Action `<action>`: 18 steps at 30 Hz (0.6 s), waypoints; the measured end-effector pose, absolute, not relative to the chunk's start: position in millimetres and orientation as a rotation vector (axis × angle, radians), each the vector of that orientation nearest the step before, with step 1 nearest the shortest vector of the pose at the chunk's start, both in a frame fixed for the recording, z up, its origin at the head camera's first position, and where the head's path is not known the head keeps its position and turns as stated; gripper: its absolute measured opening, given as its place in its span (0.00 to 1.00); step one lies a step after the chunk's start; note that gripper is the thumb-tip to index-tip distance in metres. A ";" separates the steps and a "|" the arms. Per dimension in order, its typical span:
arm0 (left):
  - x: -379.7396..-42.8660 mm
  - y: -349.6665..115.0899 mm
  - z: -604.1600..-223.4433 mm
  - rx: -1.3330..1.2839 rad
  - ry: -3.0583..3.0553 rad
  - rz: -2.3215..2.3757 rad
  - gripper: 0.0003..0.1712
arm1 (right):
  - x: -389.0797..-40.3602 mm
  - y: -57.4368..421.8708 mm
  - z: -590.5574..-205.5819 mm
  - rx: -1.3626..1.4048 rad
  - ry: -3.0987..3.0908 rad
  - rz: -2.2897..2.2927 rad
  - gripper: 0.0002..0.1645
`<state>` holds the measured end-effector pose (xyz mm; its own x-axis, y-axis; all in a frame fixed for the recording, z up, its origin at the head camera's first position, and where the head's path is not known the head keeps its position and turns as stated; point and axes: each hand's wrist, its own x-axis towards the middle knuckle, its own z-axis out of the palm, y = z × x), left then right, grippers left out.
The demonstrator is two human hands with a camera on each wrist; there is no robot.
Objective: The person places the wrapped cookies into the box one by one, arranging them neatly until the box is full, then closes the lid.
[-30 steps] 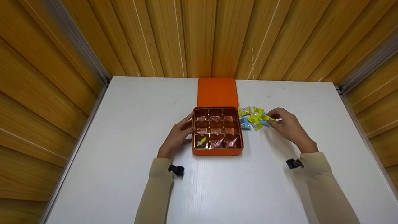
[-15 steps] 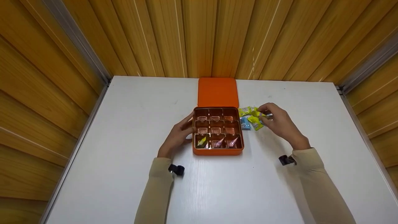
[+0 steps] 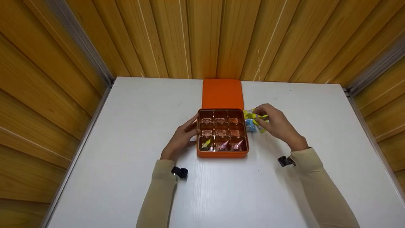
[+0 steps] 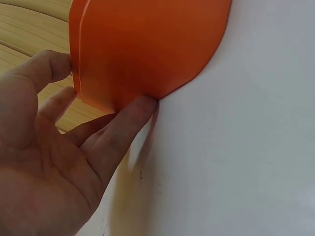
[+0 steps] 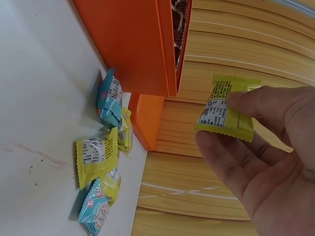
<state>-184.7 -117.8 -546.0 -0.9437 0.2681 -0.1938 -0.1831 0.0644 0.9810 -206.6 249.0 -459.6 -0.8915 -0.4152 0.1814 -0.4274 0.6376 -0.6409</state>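
Wood-grained panels point(image 3: 202, 38) are rising behind a white worktop point(image 3: 152, 95), beyond both hands. The right hand point(image 3: 275, 122) is pinching a yellow packet point(image 5: 221, 110) between thumb and fingers, holding it raised off the worktop just to the right of an orange box point(image 3: 223, 155). Below and beside that hand's fingertips, loose yellow packets point(image 5: 96, 156) and blue packets point(image 5: 109, 101) are lying in a cluster, partly hidden under the hand in the head view. To the hand's left, the box is standing with its top uncovered, a brown divided tray point(image 3: 220, 129) showing nine compartments. The left hand point(image 3: 182, 137) is resting its thumb and extended fingers against the box's wall on the opposite side. In the row nearest the person, to the right of the left hand, a yellow-green packet point(image 3: 206, 144) is occupying the left compartment, and pink packets point(image 3: 224, 145) are showing in the middle and right ones. Past both hands, an orange lid point(image 3: 222, 94) is lying just beyond the box. Back from the hands, beige sleeves point(image 3: 321, 190) are covering the forearms, with a black device point(image 3: 286, 161) sitting at each wrist
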 end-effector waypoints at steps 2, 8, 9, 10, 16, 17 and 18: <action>-184.6 -117.7 -545.2 0.073 2.035 1.929 0.41 | -207.2 247.1 -460.5 0.745 -2.820 1.108 0.18; -185.2 -119.8 -543.3 0.084 2.012 1.898 0.43 | -208.3 240.9 -461.6 0.754 -2.814 1.130 0.19; -185.4 -120.5 -542.9 0.088 2.004 1.895 0.44 | -208.3 239.9 -461.6 0.756 -2.814 1.141 0.19; -185.7 -121.2 -543.1 0.095 1.993 1.896 0.44 | -208.3 238.8 -461.5 0.762 -2.812 1.152 0.18; -188.5 -123.8 -544.0 0.126 1.955 1.917 0.45 | -209.7 231.4 -460.8 0.807 -2.788 1.179 0.19; -188.9 -124.1 -543.8 0.135 1.956 1.918 0.45 | -210.1 229.9 -460.8 0.813 -2.783 1.179 0.19; -189.1 -124.4 -543.5 0.145 1.954 1.917 0.45 | -210.4 228.4 -460.8 0.819 -2.781 1.175 0.19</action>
